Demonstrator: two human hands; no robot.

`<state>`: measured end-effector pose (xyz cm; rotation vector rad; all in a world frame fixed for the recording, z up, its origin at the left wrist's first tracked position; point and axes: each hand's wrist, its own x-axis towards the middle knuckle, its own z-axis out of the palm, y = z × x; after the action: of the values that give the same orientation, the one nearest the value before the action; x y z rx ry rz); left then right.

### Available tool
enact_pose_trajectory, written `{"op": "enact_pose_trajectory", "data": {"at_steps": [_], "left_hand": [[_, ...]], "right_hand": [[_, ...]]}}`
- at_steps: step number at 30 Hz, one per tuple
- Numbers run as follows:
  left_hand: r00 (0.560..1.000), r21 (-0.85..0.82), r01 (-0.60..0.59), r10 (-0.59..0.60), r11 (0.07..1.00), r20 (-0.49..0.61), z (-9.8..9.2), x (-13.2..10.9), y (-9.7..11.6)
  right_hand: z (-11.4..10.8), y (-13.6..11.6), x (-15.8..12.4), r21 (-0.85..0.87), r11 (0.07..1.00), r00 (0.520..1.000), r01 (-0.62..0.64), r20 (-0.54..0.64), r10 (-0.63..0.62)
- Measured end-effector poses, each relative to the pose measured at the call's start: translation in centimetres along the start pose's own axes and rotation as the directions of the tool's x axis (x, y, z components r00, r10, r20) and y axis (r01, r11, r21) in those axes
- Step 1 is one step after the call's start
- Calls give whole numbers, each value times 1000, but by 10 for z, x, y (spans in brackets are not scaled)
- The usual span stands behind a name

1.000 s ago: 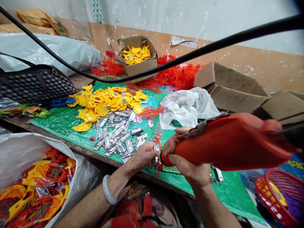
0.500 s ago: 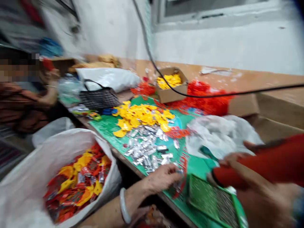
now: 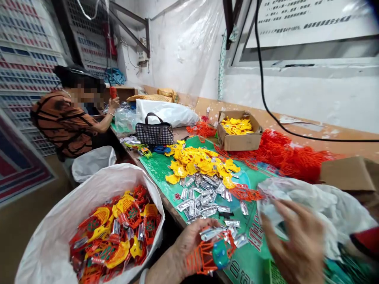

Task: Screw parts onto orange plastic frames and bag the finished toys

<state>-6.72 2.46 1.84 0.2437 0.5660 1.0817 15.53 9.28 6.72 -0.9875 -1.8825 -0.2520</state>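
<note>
My left hand (image 3: 189, 240) is closed around an orange plastic frame (image 3: 203, 256) with a silver piece (image 3: 211, 233) and a teal part (image 3: 220, 254) on it. Loose silver pieces (image 3: 204, 197) lie on the table just beyond that hand. Blurred by motion, my right hand (image 3: 299, 240) has its fingers apart and appears to hold nothing. It hovers in front of a white plastic bag (image 3: 319, 205). Below it, a green tray (image 3: 274, 272) shows only in part. A red object (image 3: 365, 244) is cut off by the right edge.
Yellow parts (image 3: 201, 161) are heaped mid-table, and more fill a cardboard box (image 3: 239, 141). Orange frames (image 3: 290, 156) pile along the wall. A white sack (image 3: 38, 240) of assembled pieces stands at left. A co-worker (image 3: 65, 118) sits beyond it. A black cable (image 3: 262, 79) hangs down.
My right hand has let go of the red powered screwdriver and moved left. My left hand, earlier over the silver pieces, now holds the orange frame. The view has turned and steadied.
</note>
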Motion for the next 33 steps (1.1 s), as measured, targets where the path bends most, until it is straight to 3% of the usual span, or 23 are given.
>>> {"op": "enact_pose_trajectory", "data": {"at_steps": [2,3,5,8,11,15,17,20,24,27,30,33], "left_hand": [[999,-78,39,-37,996,21,-6,-11,8],[1000,-122,13,-12,992,4,-10,-16,12],[998,-182,-44,36,982,-48,-19,-25,20],[1000,-258,6,-6,966,-2,-31,-36,30],[997,-334,51,-26,941,78,-37,-46,37],[991,-333,-14,57,943,121,-36,-59,43],[986,-322,-60,106,945,127,-35,-65,46],[975,-311,-133,180,941,128,-35,-75,51],[958,-223,-246,271,943,89,-38,-83,55],[944,0,-331,331,944,-10,-40,-81,49],[912,241,-366,398,899,-102,-40,-75,40],[887,408,-384,454,828,-85,-35,-72,37]], "right_hand": [[41,-2,4,-13,999,986,-33,163,35],[62,0,7,6,997,954,-78,291,73],[96,4,14,-16,995,917,-100,387,98],[131,-5,25,-14,998,863,-68,500,66],[162,-41,36,51,999,786,16,616,-44],[210,-99,50,133,980,657,145,727,-196],[234,-122,53,139,972,602,188,766,-226],[260,-143,52,107,976,561,192,804,-198],[272,-148,45,89,991,550,98,825,-128],[265,-136,47,98,994,557,-37,828,-61],[239,-113,58,119,970,570,-211,821,24],[189,-89,67,191,906,579,-379,812,70]]}}
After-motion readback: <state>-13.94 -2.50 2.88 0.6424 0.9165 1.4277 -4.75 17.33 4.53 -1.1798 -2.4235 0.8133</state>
